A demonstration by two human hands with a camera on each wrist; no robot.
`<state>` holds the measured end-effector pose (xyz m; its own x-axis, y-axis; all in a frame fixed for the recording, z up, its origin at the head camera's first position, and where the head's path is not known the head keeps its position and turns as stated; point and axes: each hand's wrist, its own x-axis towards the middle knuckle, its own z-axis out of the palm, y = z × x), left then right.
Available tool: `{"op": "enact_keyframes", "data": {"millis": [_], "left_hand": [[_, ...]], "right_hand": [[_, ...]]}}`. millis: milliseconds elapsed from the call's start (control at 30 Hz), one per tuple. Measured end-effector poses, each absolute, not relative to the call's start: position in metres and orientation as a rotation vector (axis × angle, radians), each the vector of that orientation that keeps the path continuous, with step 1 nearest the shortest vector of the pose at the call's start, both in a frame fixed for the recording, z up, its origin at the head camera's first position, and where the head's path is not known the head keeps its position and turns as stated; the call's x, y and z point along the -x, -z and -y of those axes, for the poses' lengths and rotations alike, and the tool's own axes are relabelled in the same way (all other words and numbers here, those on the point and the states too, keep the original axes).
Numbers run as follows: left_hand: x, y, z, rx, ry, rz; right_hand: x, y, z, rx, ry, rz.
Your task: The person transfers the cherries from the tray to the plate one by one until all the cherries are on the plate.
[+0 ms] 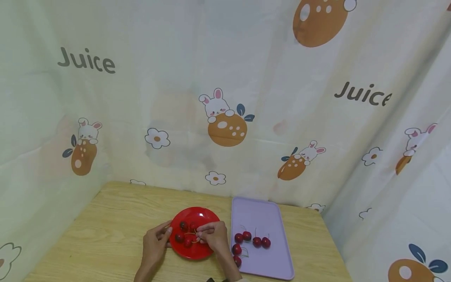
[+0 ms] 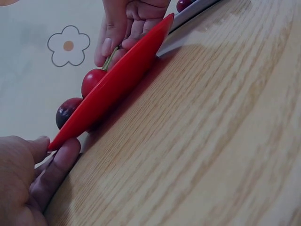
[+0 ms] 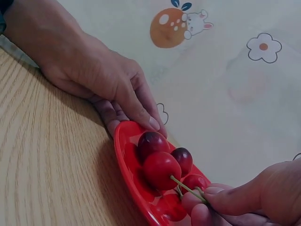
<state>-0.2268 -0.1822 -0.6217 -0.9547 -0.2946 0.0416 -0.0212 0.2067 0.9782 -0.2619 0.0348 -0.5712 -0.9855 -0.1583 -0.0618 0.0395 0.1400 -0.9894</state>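
My left hand (image 1: 154, 243) grips the left rim of a red plate (image 1: 193, 253), thumb above and fingers beneath in the left wrist view. Several cherries, some bright red and some dark, lie on the plate. Over the plate's right side, my right hand (image 1: 214, 236) pinches the green stem (image 3: 189, 189) of a bright red cherry (image 3: 161, 170) between thumb and fingers. That cherry is at the plate, close beside a dark cherry (image 3: 151, 143); whether it touches the plate cannot be told.
Right of the plate lies a lilac tray (image 1: 255, 213) with several stemmed cherries (image 1: 257, 242) near its middle and left edge. Both stand on a wooden table (image 1: 141, 203). A printed curtain (image 1: 176, 78) hangs behind the table and along its sides.
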Motion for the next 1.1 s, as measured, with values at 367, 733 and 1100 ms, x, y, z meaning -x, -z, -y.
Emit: {"op": "enact_keyframes", "data": {"millis": [367,733,1100], "left_hand": [[0.2249,0.6211,0.1833,-0.314,1.823,2.273],[0.2247,0.6186,0.1812,-0.317,1.828,2.261],[0.2253,0.6207,0.1821,-0.299,1.814,2.265]], "right_hand": [[0.2656,0.5747,-0.0317,0.242,1.848,-2.432],[0.2675,0.5723,-0.0306,0.299,1.612,-2.69],[0.2668,0.5707,-0.0319,0.295,1.523,-2.837]]}}
